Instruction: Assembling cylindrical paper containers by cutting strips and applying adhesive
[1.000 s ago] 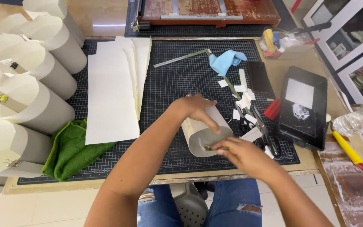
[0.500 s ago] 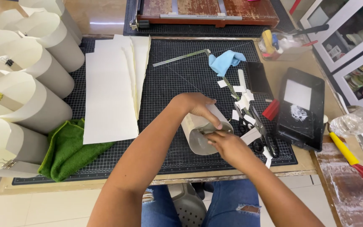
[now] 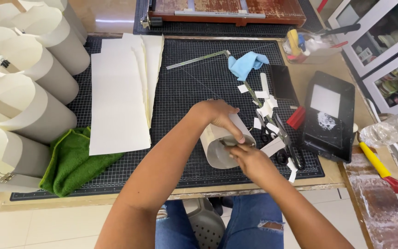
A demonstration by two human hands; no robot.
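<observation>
A sheet of cream paper rolled into a short tube (image 3: 219,152) lies on its side on the black cutting mat (image 3: 185,87), its open end facing me. My left hand (image 3: 217,117) wraps over the top of the tube and holds it curled. My right hand (image 3: 249,159) pinches the tube's near rim where the edges overlap; a small dark metal piece shows between the fingers, but I cannot make out what it is.
Flat cream sheets (image 3: 120,92) lie left of the hands, a green cloth (image 3: 72,161) at the mat's front left. Several finished paper cylinders (image 3: 28,92) stand along the left edge. Scissors (image 3: 279,138), paper scraps, a blue cloth (image 3: 247,64), a metal ruler (image 3: 199,60) and a black tray (image 3: 330,115) lie to the right.
My right hand has moved up from the tube's lower right to its rim, close under my left hand. The tube has stayed in place.
</observation>
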